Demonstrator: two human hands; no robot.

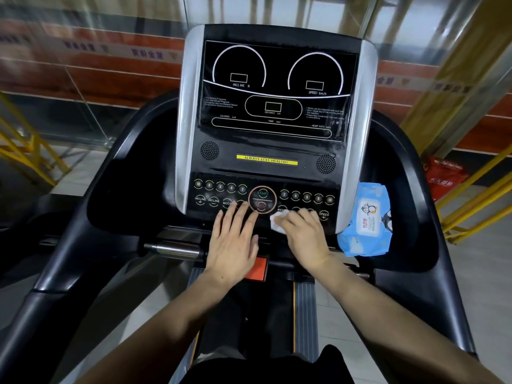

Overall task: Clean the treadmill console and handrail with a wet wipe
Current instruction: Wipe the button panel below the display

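Note:
The black treadmill console (273, 162) fills the middle of the head view, with a dark display above and a button panel below. My right hand (303, 236) presses a crumpled white wet wipe (278, 223) onto the lower right of the button panel, just right of the round START button. My left hand (234, 245) lies flat with fingers spread on the panel's lower left edge and holds nothing. The black handrails (91, 217) curve down on both sides. A short chrome grip bar (174, 249) sticks out left of my left hand.
A blue pack of wet wipes (365, 220) stands in the tray pocket right of the console. An orange-red safety tab (257, 268) sits below my left hand. Yellow metal frames (476, 198) stand on both sides, with a red bag (446, 176) at the right.

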